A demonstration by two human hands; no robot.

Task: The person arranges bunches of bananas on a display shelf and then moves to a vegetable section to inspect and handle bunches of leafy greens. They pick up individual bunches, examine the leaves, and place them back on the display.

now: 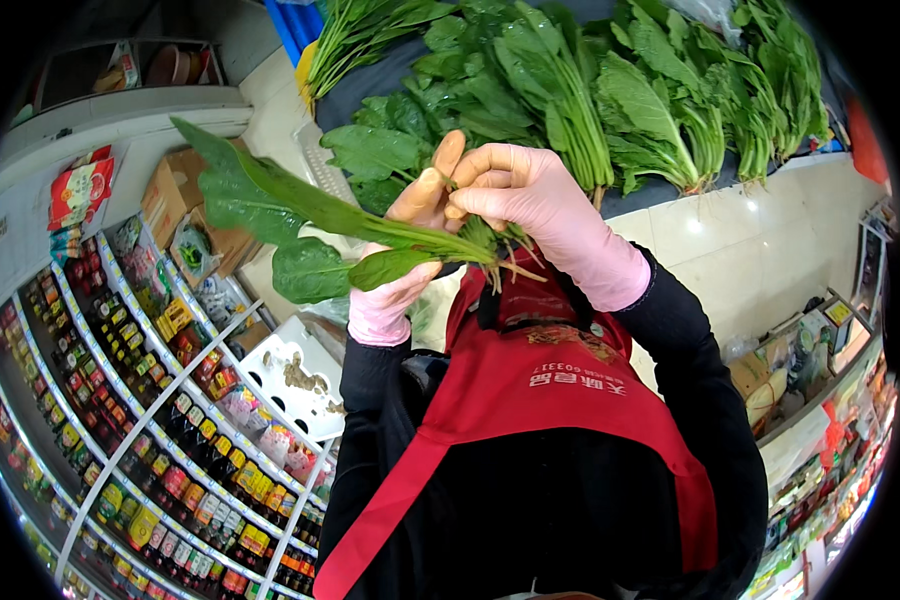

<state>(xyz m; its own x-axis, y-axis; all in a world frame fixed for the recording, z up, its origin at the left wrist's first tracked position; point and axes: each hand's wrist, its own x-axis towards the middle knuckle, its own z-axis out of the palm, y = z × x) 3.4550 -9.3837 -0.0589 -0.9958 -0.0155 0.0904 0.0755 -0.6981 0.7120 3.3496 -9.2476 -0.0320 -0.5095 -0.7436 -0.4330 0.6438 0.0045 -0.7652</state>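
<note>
My left hand (420, 196), in a pink glove with tan fingers, holds a small bunch of spinach (375, 229). The broad leaves point left, and the pale pinkish roots (506, 266) stick out to the right below my other hand. My right hand (551, 199), gloved the same way, meets the left fingertips. Its thumb and forefinger pinch a thin bit of stem (448, 181), mostly hidden by the fingers. Just beyond both hands, wet loose spinach leaves (382, 150) lie on a dark-covered stand (649, 201).
Bundles of leafy greens (570, 112) line the stand, with more greens (660, 112) farther right. On the left are shelves of bottles and jars (217, 450), a white foam box lid (292, 375) and cardboard boxes (172, 187). My red apron (540, 375) hangs below the hands.
</note>
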